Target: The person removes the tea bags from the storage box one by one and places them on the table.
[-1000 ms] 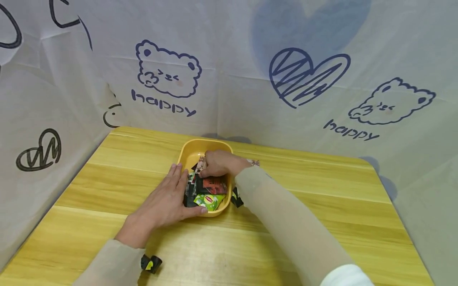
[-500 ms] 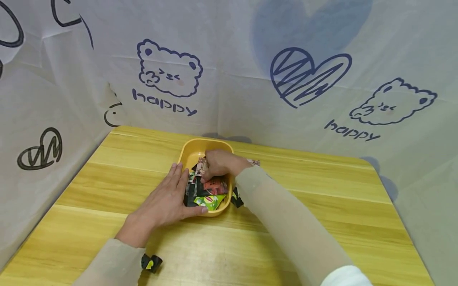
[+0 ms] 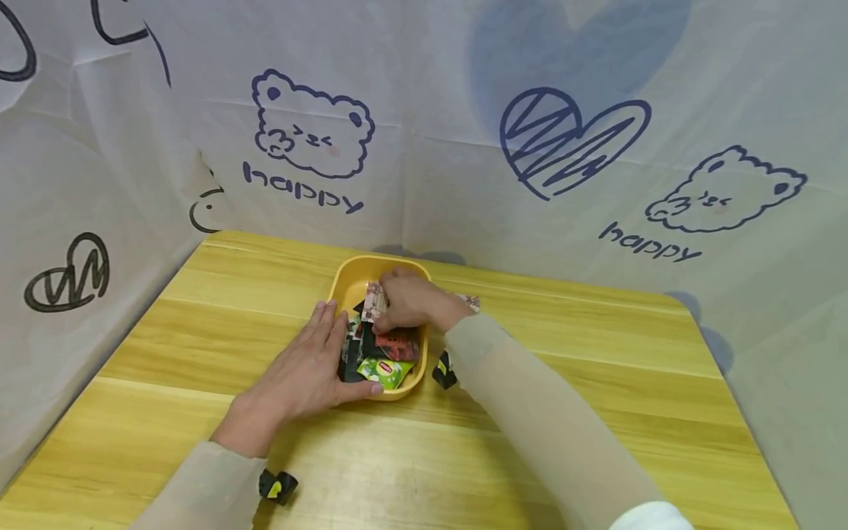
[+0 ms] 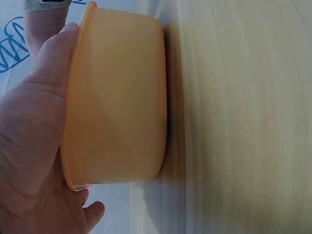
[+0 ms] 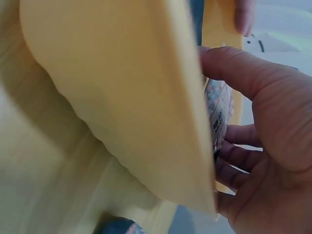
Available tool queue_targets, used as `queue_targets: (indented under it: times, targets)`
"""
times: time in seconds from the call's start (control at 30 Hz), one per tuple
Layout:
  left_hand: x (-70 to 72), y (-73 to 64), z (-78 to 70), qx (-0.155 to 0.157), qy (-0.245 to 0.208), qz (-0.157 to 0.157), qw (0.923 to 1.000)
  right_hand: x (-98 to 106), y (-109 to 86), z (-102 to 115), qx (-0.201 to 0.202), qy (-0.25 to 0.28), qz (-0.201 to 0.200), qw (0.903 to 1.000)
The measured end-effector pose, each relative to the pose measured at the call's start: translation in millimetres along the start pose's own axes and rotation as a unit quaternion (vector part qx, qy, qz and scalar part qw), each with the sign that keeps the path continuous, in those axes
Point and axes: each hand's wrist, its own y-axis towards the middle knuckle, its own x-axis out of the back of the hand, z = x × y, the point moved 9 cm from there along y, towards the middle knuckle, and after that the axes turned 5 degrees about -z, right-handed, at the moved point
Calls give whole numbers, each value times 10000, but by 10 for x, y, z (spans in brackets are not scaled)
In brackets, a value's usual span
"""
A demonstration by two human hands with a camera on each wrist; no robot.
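Note:
A yellow plastic box (image 3: 344,276) full of small packets stands on the wooden table. My left hand (image 3: 308,361) rests along its left rim, fingers straight, with the thumb on the near rim; the left wrist view shows the box's outer wall (image 4: 117,97) beside this hand. Inside the box, my right hand (image 3: 411,300) grips a pink-and-white patterned packet (image 3: 373,303) between thumb and fingers. Below it lie a black-and-red packet (image 3: 396,344) and a green tea bag packet (image 3: 386,372). Dark packets (image 3: 352,350) line the left side, partly under my left fingers.
Another patterned packet (image 3: 472,302) lies on the table (image 3: 596,353), right of the box and partly hidden by my right wrist. A white cloth wall (image 3: 437,184) with drawn bears and hearts rises behind the table's far edge.
My right hand has shifted slightly toward the far end of the box, and the patterned packet has moved with it. The left hand stays on the rim.

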Motion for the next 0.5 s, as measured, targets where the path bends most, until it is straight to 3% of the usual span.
queue_targets:
  times: [0.17,0.5]
  targets:
    - [10,0,-14,-15,-14,1,10000,158,-109,-7,125,170,-325,9992]
    - [-3,2,-7,19,-12,32,10000,434,-361,-195,119,494,-555,9972]
